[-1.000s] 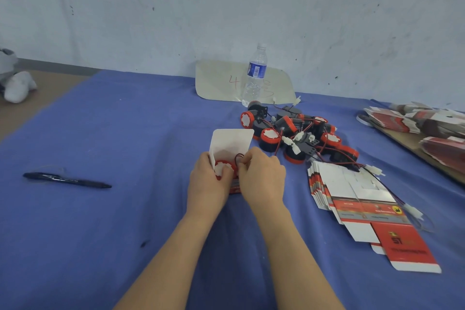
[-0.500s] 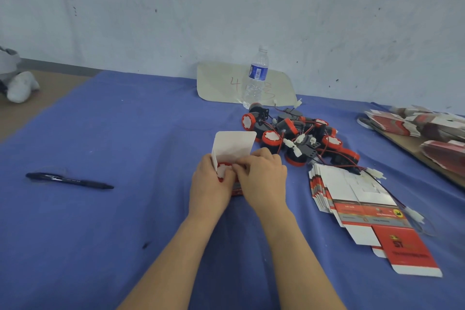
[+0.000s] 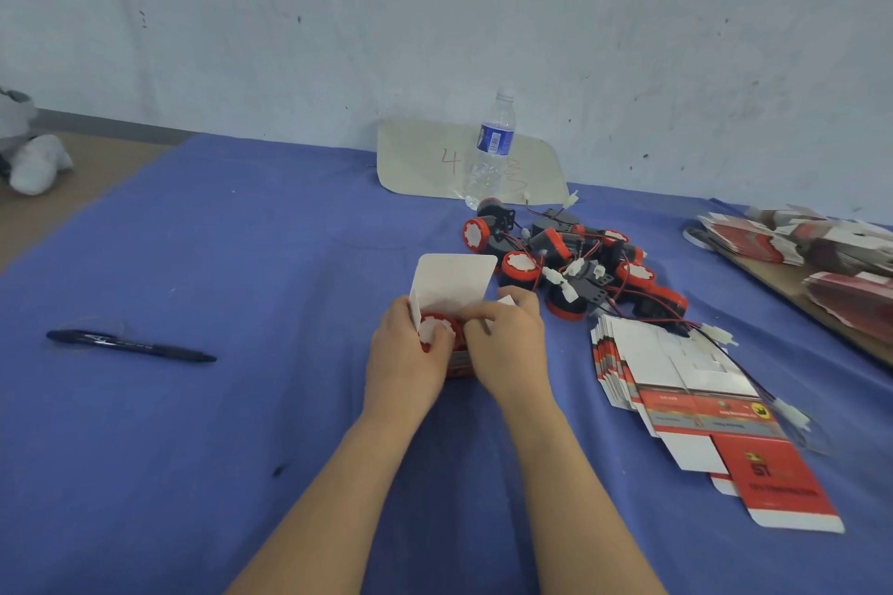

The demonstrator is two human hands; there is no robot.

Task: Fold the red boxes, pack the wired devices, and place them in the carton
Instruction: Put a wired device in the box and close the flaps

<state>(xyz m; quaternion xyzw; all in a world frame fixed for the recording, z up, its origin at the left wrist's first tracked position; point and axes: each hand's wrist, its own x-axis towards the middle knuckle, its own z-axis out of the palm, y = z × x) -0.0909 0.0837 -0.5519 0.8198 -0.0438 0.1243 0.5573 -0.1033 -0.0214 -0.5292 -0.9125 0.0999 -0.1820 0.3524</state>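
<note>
- Red box (image 3: 457, 363): held between both hands at the middle of the blue cloth (image 3: 241, 425), just in front of the pile of loose wired devices (image 3: 572, 266).
- Left hand (image 3: 403, 355): fingers curled round the box's left side, thumb lying on the white disc of the wired device (image 3: 435, 332) in the mouth.
- Right hand (image 3: 507, 343): fingers curled over the box's right edge, gripping it, fingertips at the mouth beside the device.
- Change: one second ago a dark wire loop stands proud of the mouth between the two hands; now no loop shows, and the right fingers cover that place. A small side flap (image 3: 506, 301) now shows above the right knuckles.
- Meaning, as a judgement: the lead seems tucked in with the device, so this box is packed and only its flaps remain open; the top flap (image 3: 454, 280) is not yet folded down. No carton can be identified in view.
- Orientation: the box's long axis runs from the person toward the wall. Its mouth points away and somewhat upward, and the top flap rises at the far end. The device's disc face shows in the mouth, turned up toward the camera.
- Stack of flat box blanks (image 3: 676, 377): lies to the right, unfolded.
</note>
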